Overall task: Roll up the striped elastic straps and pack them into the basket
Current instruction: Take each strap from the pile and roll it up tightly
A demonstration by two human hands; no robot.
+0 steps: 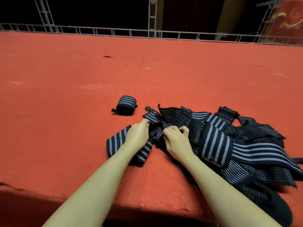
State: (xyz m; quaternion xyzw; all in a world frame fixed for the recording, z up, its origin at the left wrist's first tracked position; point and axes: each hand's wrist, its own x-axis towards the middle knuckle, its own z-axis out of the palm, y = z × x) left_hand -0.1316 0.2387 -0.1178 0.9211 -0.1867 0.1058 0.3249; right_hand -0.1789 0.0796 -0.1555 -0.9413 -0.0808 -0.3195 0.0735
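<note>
Rolling is best started tight while one strap (131, 145) from the pile (229, 145) is pinched by the curled fingers of both the left hand (137, 134) and the right hand (176, 138).

Looks like a stage or event hall rather than a home or workshop. Wide red felt carpet (82, 66) laid as the working surface, scuffed and slit in places, edged at the far side by grey metal truss framing (114, 31) with upright truss posts (152, 13) rising into darkness. Black void behind the truss, plus a red banner with gold markings (288, 20) at the far right, too blurred to read.
</note>
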